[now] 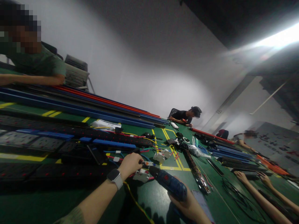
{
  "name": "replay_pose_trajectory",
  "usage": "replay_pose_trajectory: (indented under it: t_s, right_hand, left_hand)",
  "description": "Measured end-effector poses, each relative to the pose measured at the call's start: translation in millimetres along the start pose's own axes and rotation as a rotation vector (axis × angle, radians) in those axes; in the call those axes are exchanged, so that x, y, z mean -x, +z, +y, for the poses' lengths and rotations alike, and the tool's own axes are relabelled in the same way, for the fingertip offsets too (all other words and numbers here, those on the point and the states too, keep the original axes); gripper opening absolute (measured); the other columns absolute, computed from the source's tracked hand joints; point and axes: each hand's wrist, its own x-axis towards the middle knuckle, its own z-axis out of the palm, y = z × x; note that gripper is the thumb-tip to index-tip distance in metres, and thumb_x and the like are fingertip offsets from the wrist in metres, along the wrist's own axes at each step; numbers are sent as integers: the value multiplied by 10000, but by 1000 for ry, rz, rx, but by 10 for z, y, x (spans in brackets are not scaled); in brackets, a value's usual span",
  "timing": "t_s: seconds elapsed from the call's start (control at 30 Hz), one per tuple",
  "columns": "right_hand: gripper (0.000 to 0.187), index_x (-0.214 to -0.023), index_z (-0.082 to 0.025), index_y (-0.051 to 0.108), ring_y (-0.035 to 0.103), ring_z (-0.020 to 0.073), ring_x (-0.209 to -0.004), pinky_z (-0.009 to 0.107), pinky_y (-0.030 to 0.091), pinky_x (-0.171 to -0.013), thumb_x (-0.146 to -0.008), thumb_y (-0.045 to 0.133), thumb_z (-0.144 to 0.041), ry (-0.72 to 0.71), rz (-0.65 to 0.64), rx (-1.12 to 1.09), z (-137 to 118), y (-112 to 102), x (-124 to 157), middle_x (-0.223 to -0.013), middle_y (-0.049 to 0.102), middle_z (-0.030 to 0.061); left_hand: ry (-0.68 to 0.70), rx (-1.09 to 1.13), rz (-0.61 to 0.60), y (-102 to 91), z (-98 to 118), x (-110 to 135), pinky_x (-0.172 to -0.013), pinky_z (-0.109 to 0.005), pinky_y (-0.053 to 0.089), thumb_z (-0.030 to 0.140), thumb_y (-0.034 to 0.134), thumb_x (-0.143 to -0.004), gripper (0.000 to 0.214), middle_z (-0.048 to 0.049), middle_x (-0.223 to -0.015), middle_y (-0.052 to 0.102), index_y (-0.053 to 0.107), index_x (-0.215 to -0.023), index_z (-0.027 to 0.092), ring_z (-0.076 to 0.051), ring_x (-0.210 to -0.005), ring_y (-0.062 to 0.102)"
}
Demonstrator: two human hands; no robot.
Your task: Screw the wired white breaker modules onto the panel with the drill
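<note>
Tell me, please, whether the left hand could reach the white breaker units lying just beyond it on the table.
Probably yes. The white breaker units lie just beyond the left hand, with only loose wires between; the right hand holds the drill off to the side.

Blue drill (169,183) is pointing up-left, nearly level, its dark chuck meeting the small white-and-red upper breaker (147,163). Grey-white lower breaker (141,175) is sitting just beside the chuck on the green table (151,190), with a yellow wire (135,199) trailing below.
</note>
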Motion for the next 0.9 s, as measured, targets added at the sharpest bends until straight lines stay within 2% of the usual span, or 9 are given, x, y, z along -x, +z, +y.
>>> replay_pose_trajectory:
  t_s: [0.13, 0.4, 0.57, 0.7, 0.9]
  right_hand:
    - [547, -1314, -255, 558, 715, 260, -1041, 334, 573, -928, -796, 723, -316, -26, 7, 0, 10, -12, -4, -1175, 737, 66]
    - [506, -1279, -266, 597, 716, 249, -1036, 314, 581, -915, -795, 722, -339, -43, -4, 15, -50, -32, -31, -1161, 744, 58]
    - [515, -1262, -242, 605, 720, 257, -1027, 327, 584, -907, -780, 738, -364, -29, 37, 23, -66, -28, -23, -1143, 750, 65]
    - [428, -1199, -248, 632, 719, 244, -1006, 295, 589, -873, -800, 705, -384, -12, 21, 15, -30, -2, -6, -1149, 745, 66]
    - [536, -1294, -258, 579, 730, 252, -981, 338, 582, -908, -791, 732, -359, -2, 35, 3, 39, 4, 9, -1126, 753, 63]
  left_hand:
    - [-5, 2, -4, -6, 5, 1, -800, -280, 474, 341, 632, -810, 241, -49, -921, 780, 807, -973, 318, -234, -918, 702]
    - [-24, -3, -24, -1, 6, 2, -813, -281, 476, 336, 631, -815, 239, -55, -916, 779, 805, -978, 322, -236, -928, 702]
    - [-20, -1, -34, -14, 10, 4, -815, -283, 479, 323, 629, -820, 235, -45, -924, 778, 802, -978, 333, -237, -928, 703]
    - [-32, 11, -43, -35, 25, 9, -810, -271, 475, 317, 633, -814, 243, -51, -930, 779, 805, -987, 321, -232, -936, 702]
    - [-37, 17, -45, -59, 45, 26, -825, -272, 476, 308, 637, -809, 244, -51, -939, 780, 807, -984, 318, -232, -948, 700]
